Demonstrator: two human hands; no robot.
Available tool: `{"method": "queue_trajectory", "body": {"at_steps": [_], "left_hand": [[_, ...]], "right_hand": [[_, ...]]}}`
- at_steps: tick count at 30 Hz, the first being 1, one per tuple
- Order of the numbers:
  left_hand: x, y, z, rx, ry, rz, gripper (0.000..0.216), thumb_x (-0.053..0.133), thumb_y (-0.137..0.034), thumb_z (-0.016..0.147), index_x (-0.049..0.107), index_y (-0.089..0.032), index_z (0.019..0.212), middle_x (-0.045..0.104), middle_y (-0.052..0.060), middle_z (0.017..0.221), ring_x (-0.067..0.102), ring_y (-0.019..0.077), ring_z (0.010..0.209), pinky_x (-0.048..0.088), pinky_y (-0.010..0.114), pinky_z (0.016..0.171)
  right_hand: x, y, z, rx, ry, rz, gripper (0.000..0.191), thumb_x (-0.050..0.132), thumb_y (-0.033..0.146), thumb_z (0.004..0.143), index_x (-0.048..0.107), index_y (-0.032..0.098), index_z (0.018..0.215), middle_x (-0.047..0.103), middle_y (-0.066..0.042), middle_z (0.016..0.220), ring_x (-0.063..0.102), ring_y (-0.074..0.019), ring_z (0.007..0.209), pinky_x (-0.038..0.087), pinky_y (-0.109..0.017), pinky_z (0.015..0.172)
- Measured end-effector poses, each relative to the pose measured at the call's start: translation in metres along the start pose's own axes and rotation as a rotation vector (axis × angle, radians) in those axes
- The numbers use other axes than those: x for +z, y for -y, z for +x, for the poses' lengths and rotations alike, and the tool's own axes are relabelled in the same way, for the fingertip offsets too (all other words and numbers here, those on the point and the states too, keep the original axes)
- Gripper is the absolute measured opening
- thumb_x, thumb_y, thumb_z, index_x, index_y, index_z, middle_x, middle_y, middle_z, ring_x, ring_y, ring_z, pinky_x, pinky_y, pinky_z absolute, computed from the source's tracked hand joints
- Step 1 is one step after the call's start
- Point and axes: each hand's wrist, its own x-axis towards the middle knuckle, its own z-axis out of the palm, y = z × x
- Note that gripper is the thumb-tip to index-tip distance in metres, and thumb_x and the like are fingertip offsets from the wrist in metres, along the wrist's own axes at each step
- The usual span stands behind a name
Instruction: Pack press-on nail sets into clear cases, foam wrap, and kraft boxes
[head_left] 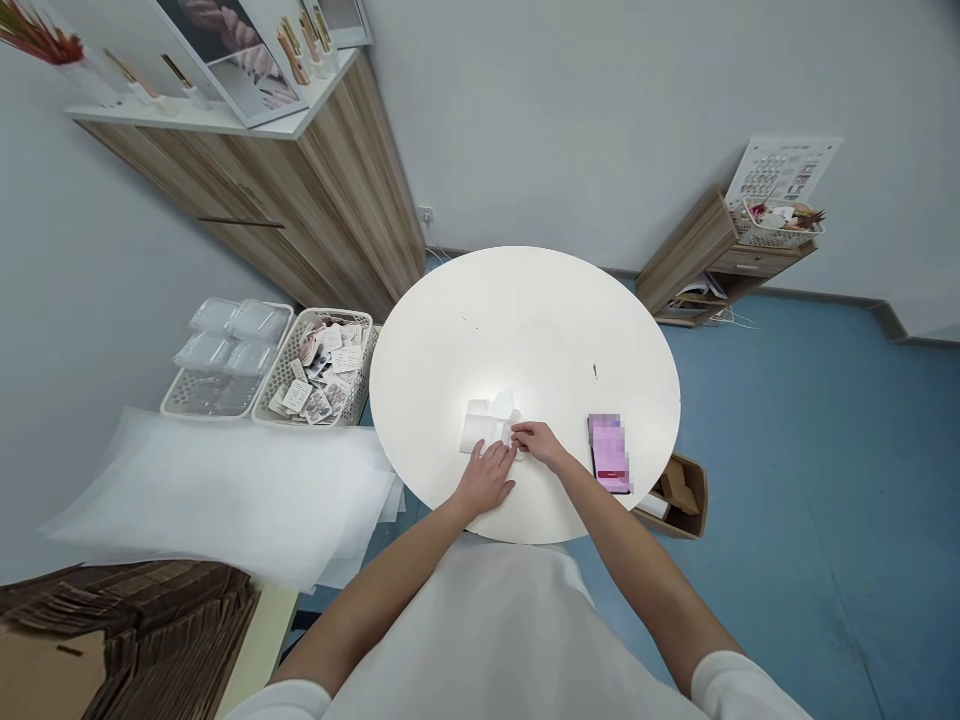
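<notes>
Though seemingly folded in part, not yet flat: pressing white sheet point(474, 428) to counter point(540, 310) with spread-fingered left hand point(484, 484), apparently pinching edge with right hand point(537, 442).

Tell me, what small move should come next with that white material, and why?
Probably, the right hand should smooth the white material: it looks creased and uneven by that hand, while the left hand lies at its near edge.

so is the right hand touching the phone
Apart: the head view shows a strip of white table between the right hand and the phone.
</notes>
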Motion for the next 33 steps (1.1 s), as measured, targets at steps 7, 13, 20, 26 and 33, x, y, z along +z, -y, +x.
{"method": "queue_trajectory", "body": {"at_steps": [7,13,20,26,33], "left_hand": [[0.006,0.003,-0.010,-0.058,0.004,-0.095,0.050,0.046,-0.028,0.078,0.036,-0.019,0.127,0.042,0.012,0.128,0.028,0.0259,0.126,0.022,0.045,0.101],[0.018,0.003,-0.029,-0.708,-0.212,-0.535,0.058,0.049,-0.040,0.077,0.030,-0.018,0.127,0.030,0.017,0.133,0.032,0.0291,0.123,0.037,0.045,0.092],[0.026,0.027,0.006,-1.116,-0.432,-1.202,0.080,0.058,-0.042,0.073,0.006,-0.022,0.131,0.041,0.017,0.123,0.052,0.0218,0.105,0.048,0.034,0.076],[0.015,0.031,0.027,-1.019,-0.488,-1.115,0.049,0.061,-0.033,0.070,0.041,-0.017,0.113,0.056,0.012,0.100,0.059,0.0186,0.088,0.050,0.034,0.073],[0.003,0.016,0.013,-0.561,-0.269,-0.780,0.015,0.051,-0.027,0.074,0.059,-0.019,0.083,0.062,0.003,0.081,0.058,0.0162,0.074,0.049,0.033,0.071]], "right_hand": [[0.004,-0.015,-0.020,-0.398,-0.079,-0.804,0.048,0.053,0.021,0.075,0.046,0.027,0.122,0.035,-0.006,0.135,0.038,-0.0261,0.113,0.036,-0.039,0.087],[0.015,-0.021,-0.024,-0.366,-0.076,-0.944,0.050,0.045,0.026,0.080,0.035,0.031,0.129,0.028,-0.003,0.141,0.037,-0.0275,0.112,0.031,-0.042,0.087],[0.015,-0.022,-0.022,-0.351,-0.075,-0.958,0.052,0.045,0.026,0.079,0.034,0.031,0.129,0.028,-0.003,0.140,0.037,-0.0281,0.112,0.031,-0.043,0.086],[0.018,-0.021,-0.023,-0.351,-0.116,-0.935,0.050,0.047,0.024,0.078,0.037,0.031,0.127,0.029,-0.003,0.140,0.038,-0.0278,0.113,0.032,-0.043,0.087],[0.031,-0.030,-0.027,-0.388,-0.099,-0.762,0.044,0.048,0.014,0.074,0.047,0.023,0.117,0.032,-0.007,0.136,0.037,-0.0248,0.115,0.035,-0.039,0.090]]}}
